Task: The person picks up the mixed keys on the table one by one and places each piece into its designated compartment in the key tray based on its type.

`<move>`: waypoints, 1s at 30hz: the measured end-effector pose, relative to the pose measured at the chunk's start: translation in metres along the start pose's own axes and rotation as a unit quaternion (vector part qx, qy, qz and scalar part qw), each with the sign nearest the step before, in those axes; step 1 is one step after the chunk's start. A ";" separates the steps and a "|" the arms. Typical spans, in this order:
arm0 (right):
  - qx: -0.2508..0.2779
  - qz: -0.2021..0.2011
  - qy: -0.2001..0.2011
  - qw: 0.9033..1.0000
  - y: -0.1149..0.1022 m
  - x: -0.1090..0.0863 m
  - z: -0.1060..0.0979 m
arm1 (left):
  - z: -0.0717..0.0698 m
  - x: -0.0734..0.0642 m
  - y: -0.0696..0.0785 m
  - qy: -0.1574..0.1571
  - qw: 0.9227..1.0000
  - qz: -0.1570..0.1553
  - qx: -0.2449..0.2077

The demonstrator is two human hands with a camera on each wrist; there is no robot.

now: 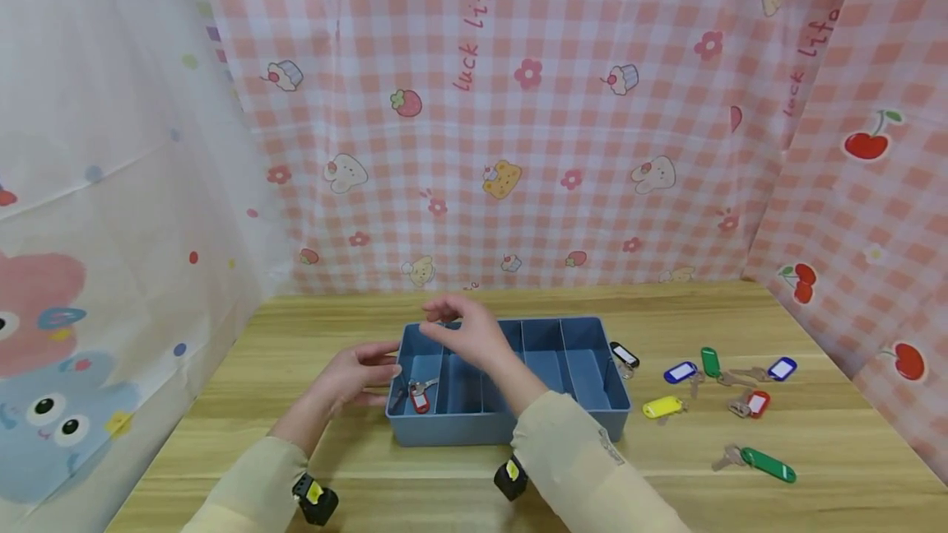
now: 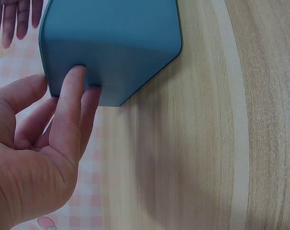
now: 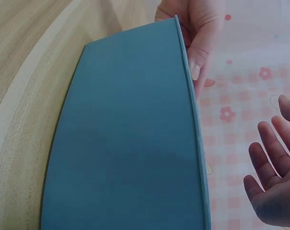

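On a wooden table (image 1: 415, 488), a blue box (image 1: 444, 432) with five compartments is being steadied at its left end by the left hand (image 1: 355, 374), its wall being pinched between a thumb over the rim and fingers against the outside. Above the box's left part, the right hand (image 1: 470, 336) is being held in the air, fingers loosely bent, nothing being grasped. A red-tagged key (image 1: 420, 400) is being contained by the leftmost compartment; the compartments beneath the right hand and forearm are being partly hidden. If the left end is being pressed too hard, the box could be tipped or slid, and the black-tagged key (image 1: 625, 354), which is lying just beside the right wall, could be pushed along. Because the right forearm is being stretched across the front rim, the box could be knocked by the cream sleeve (image 1: 585, 459) or by the small black camera (image 1: 511, 479) at that wrist. Farther right, keys are being seen scattered; the upper green-tagged key (image 1: 710, 362) and the outer blue-tagged key (image 1: 782, 368) are lying so close that both could be dragged together, though whether their metal is overlapping cannot be told.
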State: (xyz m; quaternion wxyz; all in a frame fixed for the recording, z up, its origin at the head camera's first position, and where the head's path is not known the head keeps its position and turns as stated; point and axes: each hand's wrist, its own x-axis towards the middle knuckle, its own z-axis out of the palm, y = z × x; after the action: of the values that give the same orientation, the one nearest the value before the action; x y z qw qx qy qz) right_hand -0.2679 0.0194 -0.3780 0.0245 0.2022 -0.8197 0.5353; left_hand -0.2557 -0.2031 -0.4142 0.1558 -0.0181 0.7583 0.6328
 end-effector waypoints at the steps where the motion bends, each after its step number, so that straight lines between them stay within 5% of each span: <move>1: 0.004 -0.003 -0.001 1.000 -0.001 -0.002 -0.001 | 0.000 0.000 0.000 0.000 1.000 0.000 0.000; 30: -0.003 -0.069 0.012 0.998 -0.008 -0.039 -0.038 | 0.000 0.001 -0.001 0.001 1.000 -0.006 -0.011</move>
State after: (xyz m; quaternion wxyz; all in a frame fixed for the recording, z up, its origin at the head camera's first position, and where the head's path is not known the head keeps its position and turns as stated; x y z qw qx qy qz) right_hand -0.2363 0.0622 -0.3643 0.0717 0.2515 -0.8049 0.5326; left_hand -0.2567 -0.2031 -0.4157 0.1586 -0.0249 0.7514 0.6400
